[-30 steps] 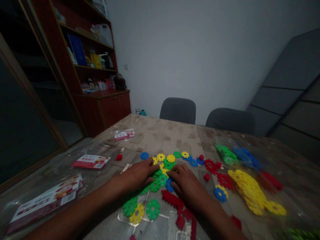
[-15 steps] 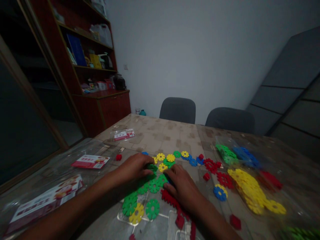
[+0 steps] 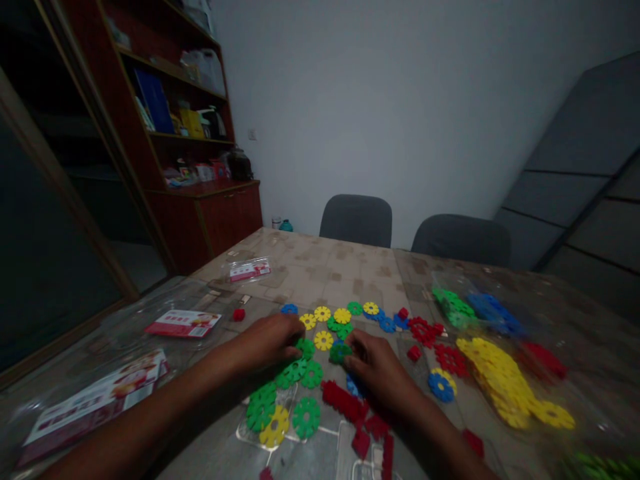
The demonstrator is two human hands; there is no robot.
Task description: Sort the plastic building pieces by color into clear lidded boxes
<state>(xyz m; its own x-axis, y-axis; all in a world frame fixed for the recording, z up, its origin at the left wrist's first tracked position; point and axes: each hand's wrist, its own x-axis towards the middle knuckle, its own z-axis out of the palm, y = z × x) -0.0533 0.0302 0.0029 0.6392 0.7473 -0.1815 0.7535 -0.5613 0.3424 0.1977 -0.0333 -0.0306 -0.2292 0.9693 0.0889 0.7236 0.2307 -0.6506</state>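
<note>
My left hand (image 3: 279, 340) is curled over the left edge of a green notched disc (image 3: 306, 348), its thumb and fingers closing on that edge. Opposite, my right hand (image 3: 371, 357) pinches a darker green notched disc (image 3: 341, 353) between thumb and fingers, slightly above the table. A yellow notched disc (image 3: 323, 341) lies between the hands. Nearer to me are more green discs (image 3: 306, 417) and a yellow one (image 3: 275, 427). Beside my right wrist lies a row of red interlocked pieces (image 3: 343, 401), with a blue disc partly hidden by the hand.
Bags of green (image 3: 454, 307), blue (image 3: 495, 314) and yellow discs (image 3: 495, 377) lie right. Red blocks (image 3: 413, 353) and joined red pieces (image 3: 424, 331) are nearer. Clear packaging with printed cards (image 3: 184, 323) covers the table's left side. Two grey chairs (image 3: 356, 220) stand beyond.
My hands have moved apart slightly. The dark green disc that showed by my left fingers is gone from there, and a dark green disc now shows in my right hand. More of the red row is visible.
</note>
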